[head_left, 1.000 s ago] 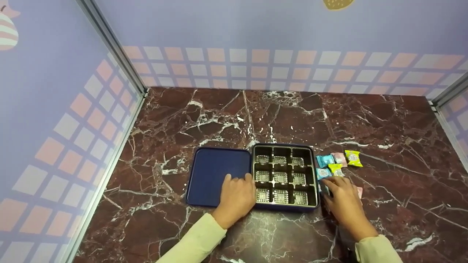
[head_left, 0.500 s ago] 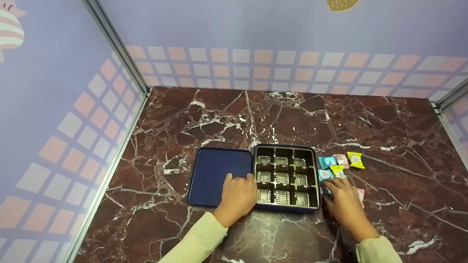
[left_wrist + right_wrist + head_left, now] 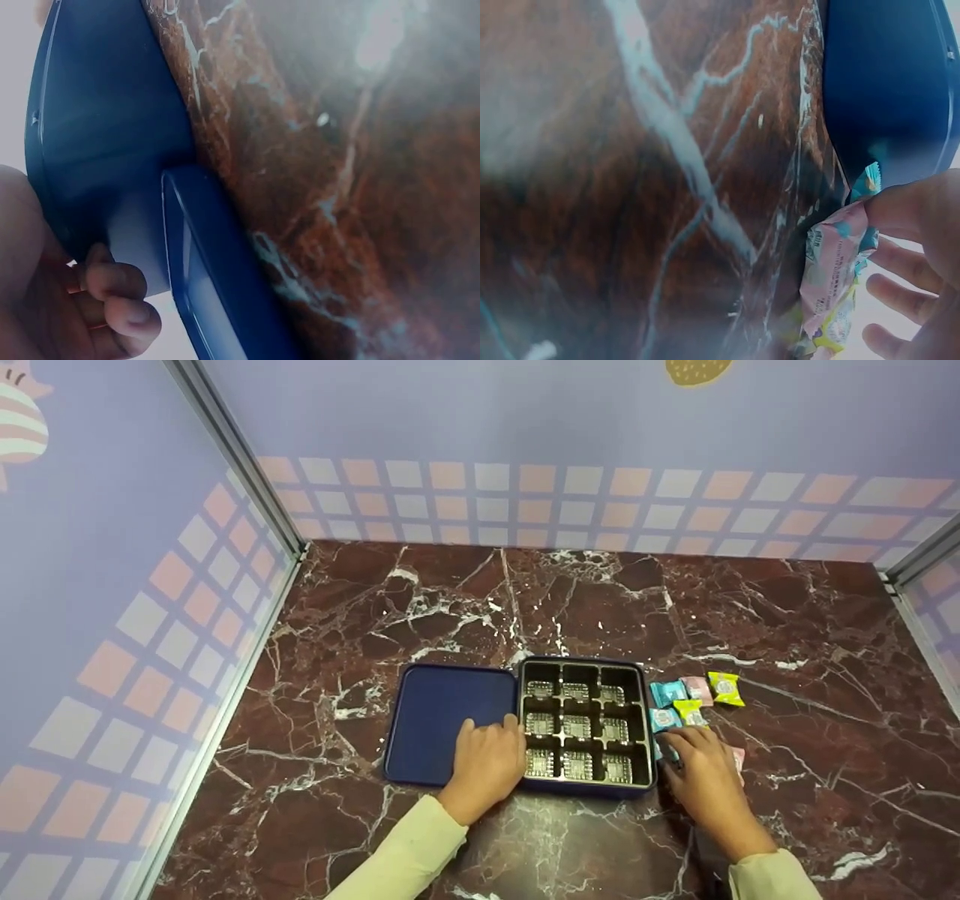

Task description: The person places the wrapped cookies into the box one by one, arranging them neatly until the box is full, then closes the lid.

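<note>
A dark blue square tin stands open, with a black insert of several bare compartments. Its matching lid lies flat against the tin's left side. My left hand lies over the lid's right part, fingers curled, gripping the tin's left edge; the left wrist view shows its fingertips close to the blue wall. Right of the tin, my right hand pinches a blue wrapped candy between thumb and fingers, low at the table. A pink wrapped candy sits beside that hand, partly hidden by it in the head view.
Several more wrapped candies cluster by the tin's right side: blue ones, a pink one and yellow-green ones. The dark red marbled table is bounded by patterned panels behind and at both sides.
</note>
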Demonstrator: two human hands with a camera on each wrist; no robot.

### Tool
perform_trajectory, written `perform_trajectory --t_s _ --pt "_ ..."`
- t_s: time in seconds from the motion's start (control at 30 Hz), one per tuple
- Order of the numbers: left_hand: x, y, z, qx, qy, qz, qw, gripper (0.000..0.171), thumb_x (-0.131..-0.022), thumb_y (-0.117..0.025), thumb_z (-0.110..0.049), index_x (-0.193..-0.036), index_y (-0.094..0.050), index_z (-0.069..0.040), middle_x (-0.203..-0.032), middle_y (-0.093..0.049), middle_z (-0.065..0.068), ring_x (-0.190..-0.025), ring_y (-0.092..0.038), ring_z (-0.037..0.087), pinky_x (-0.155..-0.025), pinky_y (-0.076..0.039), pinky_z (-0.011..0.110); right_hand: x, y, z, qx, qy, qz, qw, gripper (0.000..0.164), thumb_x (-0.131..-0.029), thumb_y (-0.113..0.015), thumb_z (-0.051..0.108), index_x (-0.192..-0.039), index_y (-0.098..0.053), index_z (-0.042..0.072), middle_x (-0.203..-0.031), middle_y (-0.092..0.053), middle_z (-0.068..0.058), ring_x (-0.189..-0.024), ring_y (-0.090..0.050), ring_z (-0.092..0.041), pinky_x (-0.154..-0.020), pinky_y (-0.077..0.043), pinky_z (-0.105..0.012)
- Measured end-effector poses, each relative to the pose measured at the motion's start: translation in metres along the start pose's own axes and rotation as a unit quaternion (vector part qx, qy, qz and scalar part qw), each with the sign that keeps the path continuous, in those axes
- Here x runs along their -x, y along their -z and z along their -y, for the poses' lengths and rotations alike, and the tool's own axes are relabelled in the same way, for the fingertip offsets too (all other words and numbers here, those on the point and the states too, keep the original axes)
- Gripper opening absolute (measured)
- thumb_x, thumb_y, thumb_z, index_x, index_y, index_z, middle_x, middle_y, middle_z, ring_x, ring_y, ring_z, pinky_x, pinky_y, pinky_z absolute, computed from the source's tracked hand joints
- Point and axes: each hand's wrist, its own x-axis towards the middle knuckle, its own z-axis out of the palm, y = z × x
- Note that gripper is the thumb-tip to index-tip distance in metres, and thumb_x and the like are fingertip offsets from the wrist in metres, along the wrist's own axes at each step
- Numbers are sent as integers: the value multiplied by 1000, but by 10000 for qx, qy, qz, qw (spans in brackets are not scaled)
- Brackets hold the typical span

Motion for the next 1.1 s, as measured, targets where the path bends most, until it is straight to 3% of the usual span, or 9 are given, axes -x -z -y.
perform_trajectory --t_s 0.43,0.8,1.1 --pt "1 -6 0 132 54 -70 9999 24 -96 -52 -27 -77 -57 -14 -50 -57 1 -44 -55 22 -53 -35 35 1 10 4 -11 -142 -65 9999 38 -68 -82 2 -103 -70 3 -105 -67 -13 -103 -56 -36 -81 -40 -50" --pt "3 -7 1 278 39 -258 9993 24 -96 -53 -26 -75 -56 -14 -49 -57 2 -43 -54 22 -49 -34 34 2 15 4 -182 -398 -193 9989 34 -71 -79 1 -103 -69 4 -108 -66 -16 -108 -54 -37 -87 -38 -54" --pt "2 -5 1 317 58 -206 9993 24 -96 -53 -26 -77 -57 -13 -50 -58 3 -43 -55 23 -48 -33 34 0 18 7 -62 -297 -534 9981 30 -73 -79 2 -100 -69 4 -106 -67 -15 -106 -55 -38 -83 -37 -52"
